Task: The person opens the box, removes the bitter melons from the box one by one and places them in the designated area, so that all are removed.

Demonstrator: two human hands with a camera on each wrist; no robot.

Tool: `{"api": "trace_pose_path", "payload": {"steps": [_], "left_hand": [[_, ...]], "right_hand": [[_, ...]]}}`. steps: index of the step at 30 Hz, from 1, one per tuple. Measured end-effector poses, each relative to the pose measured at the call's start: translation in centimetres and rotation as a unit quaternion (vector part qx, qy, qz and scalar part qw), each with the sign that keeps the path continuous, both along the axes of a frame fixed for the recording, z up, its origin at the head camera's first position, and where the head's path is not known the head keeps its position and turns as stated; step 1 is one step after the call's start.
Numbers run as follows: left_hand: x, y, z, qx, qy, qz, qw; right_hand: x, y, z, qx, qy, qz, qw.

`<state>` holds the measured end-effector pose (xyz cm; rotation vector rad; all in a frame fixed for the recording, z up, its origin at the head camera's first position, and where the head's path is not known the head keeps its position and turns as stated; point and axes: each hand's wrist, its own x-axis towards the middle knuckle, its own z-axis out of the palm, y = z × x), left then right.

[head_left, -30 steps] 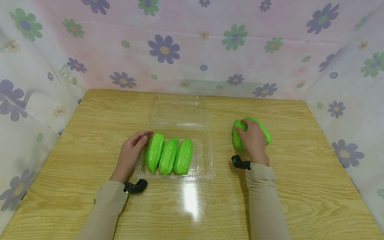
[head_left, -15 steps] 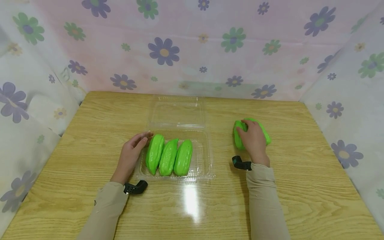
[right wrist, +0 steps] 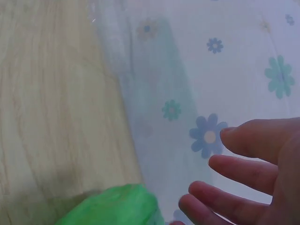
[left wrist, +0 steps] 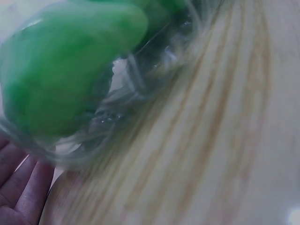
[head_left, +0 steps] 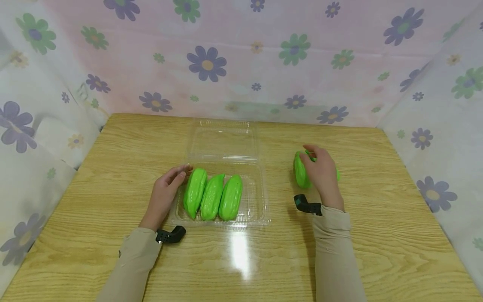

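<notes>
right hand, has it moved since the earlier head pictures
Yes, slightly: against the clear container, which keeps its place in the head view, the right hand and its wrist sit a little farther right.

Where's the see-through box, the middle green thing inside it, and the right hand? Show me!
See-through box (head_left: 253, 196): head view, on its bare floor.
Middle green thing (head_left: 213, 197): head view, middle of its top.
Right hand (head_left: 320, 173): head view, back of the hand.

A small curtained booth (head_left: 426, 109) (wider room unclear), with flower-printed cloth (head_left: 234, 46) round three sides of a wood-grain table (head_left: 396, 243).
</notes>
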<state>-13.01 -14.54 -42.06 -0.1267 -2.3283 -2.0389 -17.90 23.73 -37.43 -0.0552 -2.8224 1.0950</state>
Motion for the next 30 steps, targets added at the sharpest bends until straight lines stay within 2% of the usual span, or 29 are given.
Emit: {"api": "trace_pose_path", "payload": {"steps": [5, 9, 19, 24, 30], "left_hand": [[-0.1, -0.1, -0.1, 0.007, 0.001, -0.001, 1.0], [-0.2, -0.1, -0.3, 0.009, 0.0, 0.0, 1.0], [-0.2, -0.1, -0.4, 0.009, 0.001, 0.001, 1.0], [-0.2, -0.1, -0.4, 0.011, -0.001, 0.001, 0.9999], [-0.2, -0.1, -0.3, 0.014, 0.001, 0.003, 0.9999]], "right_hand": [[0.1, -0.7, 0.8, -0.051, -0.005, 0.022, 0.9984], [0.3, -1.5, 1.2, -0.103, -0.023, 0.043, 0.9935], [1.0, -4.2, 2.0, -0.214, -0.043, 0.119, 0.9686], [1.2, -5.6, 2.1, -0.248, -0.075, 0.148, 0.9545], [1.4, -6.8, 2.0, -0.25, -0.096, 0.174, 0.9477]]}}
